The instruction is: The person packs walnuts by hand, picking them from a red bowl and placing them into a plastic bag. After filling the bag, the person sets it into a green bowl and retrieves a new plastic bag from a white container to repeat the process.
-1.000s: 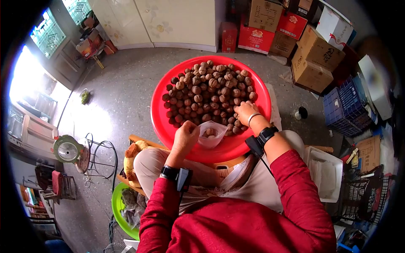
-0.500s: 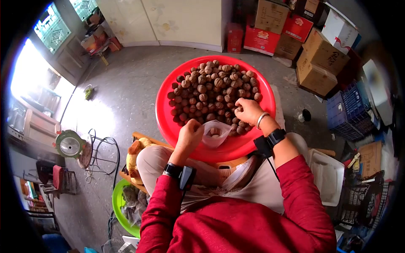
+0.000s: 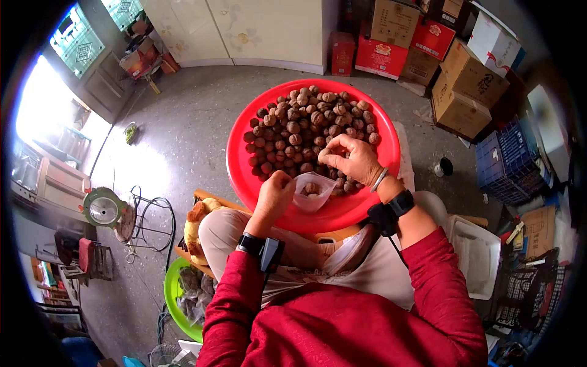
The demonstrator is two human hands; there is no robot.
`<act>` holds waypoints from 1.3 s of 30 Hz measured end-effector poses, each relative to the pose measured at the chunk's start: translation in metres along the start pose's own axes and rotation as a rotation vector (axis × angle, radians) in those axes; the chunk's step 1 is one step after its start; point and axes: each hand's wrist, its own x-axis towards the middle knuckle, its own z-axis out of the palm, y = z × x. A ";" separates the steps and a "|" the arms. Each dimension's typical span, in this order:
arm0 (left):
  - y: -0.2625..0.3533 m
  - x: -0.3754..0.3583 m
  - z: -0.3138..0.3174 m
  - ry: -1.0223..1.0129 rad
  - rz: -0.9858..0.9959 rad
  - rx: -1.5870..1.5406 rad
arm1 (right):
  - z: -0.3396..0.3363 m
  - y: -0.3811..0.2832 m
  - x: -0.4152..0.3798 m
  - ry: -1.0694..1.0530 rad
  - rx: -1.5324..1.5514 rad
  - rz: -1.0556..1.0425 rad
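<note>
A heap of brown walnuts [image 3: 287,131] fills much of the wide red basin [image 3: 241,189] at my lap. My left hand [image 3: 276,194] is closed on the rim of a clear plastic bag [image 3: 313,203], which hangs open at the basin's near side. Inside it lie a few walnuts [image 3: 311,188]. Over the heap, just above and right of the bag's mouth, my right hand [image 3: 354,161] has its thumb and fingers curled together in a pinch. What those fingertips hold, if anything, is hidden.
A green basin [image 3: 173,298] with grey plastic bags stands at lower left, near a wire stand [image 3: 153,220]. On the right are a white tray [image 3: 486,260], a blue crate [image 3: 506,158] and stacked cardboard boxes [image 3: 461,104]. A dark cup [image 3: 444,166] rests on the floor.
My right hand has lifted from the walnuts at the basin's right side and moved left toward the bag. My left hand stays in place on the bag.
</note>
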 end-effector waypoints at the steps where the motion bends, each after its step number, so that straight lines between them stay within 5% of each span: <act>1: 0.000 0.000 0.000 0.004 0.009 -0.005 | 0.003 0.002 0.000 -0.056 0.041 -0.044; 8: -0.009 0.003 0.003 0.004 -0.009 -0.007 | 0.000 0.013 0.004 -0.063 0.054 -0.046; 16: -0.003 0.001 0.000 -0.013 -0.026 0.000 | -0.009 0.044 0.007 -0.117 -0.444 0.092; 26: 0.006 -0.002 -0.002 -0.030 -0.070 -0.046 | 0.006 0.081 0.009 -0.591 -0.976 0.306; 39: 0.003 -0.002 -0.001 -0.001 0.001 -0.010 | 0.005 0.073 0.009 -0.615 -0.974 0.340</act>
